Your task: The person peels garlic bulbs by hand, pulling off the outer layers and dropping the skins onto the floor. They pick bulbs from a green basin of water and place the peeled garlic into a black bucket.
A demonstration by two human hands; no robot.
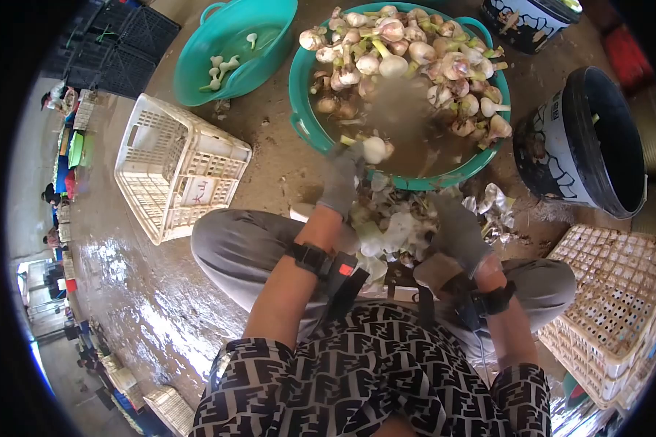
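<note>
My left hand [340, 178], in a grey glove, is closed on a garlic bulb [375, 150] at the near rim of a large green tub [299, 116]. Heaped garlic bulbs [455, 67] with cut stems fill much of that tub, above murky brown water. My right hand [455, 231], also gloved, hangs low over a pile of garlic peelings [397, 226] between my knees. Motion smears its fingers, so whether it holds anything does not show.
Several pale bulbs lie in a second green basin [197, 54] at upper left. A white plastic crate [204, 164] stands left of me; stacked crates [612, 291] are at right. A black-rimmed bucket [554, 146] stands beside the tub, another bucket [521, 25] behind. The floor [138, 284] is wet.
</note>
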